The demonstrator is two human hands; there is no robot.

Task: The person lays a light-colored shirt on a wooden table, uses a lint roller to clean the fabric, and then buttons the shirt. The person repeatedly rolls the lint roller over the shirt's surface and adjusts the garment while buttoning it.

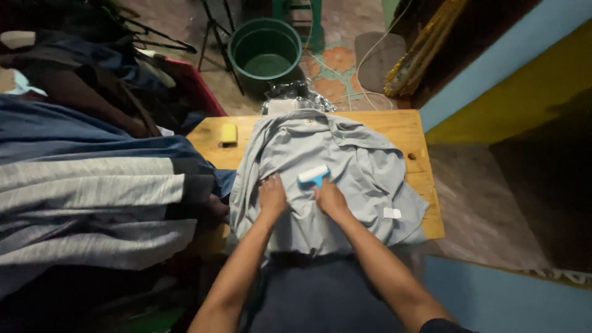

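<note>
Our left hand (272,196) lies flat and open on the grey shirt (320,172) spread over the wooden table (407,132), while our right hand (330,197) grips the blue lint brush (314,176), so we should press the cloth smooth and brush slowly.

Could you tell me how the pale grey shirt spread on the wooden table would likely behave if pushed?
The pale grey shirt looks floppy: it lies creased and drapes over the wooden table edge, so it would probably bunch. The left hand pressing flat likely steadies it.
</note>
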